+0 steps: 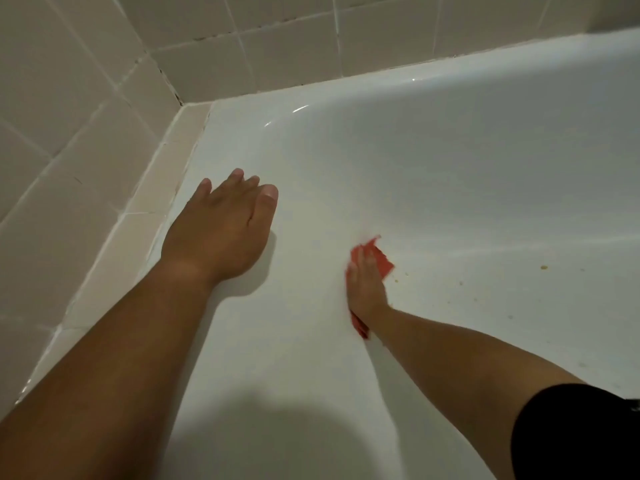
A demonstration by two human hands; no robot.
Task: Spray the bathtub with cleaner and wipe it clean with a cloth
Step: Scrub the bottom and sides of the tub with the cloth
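Right hand (367, 282): fingers straight, pressing red cloth (380, 258) flat against inner slope of white bathtub (450, 150); cloth edges show past fingertips and under wrist. Left hand (225, 230): open, palm down on tub near tiled wall (86, 98). Brown specks (543, 267) on tub floor, right of cloth.

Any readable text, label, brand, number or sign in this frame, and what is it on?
None. The tub, the tiles, the cloth under the right hand and the sleeve show no writing, logo or number.
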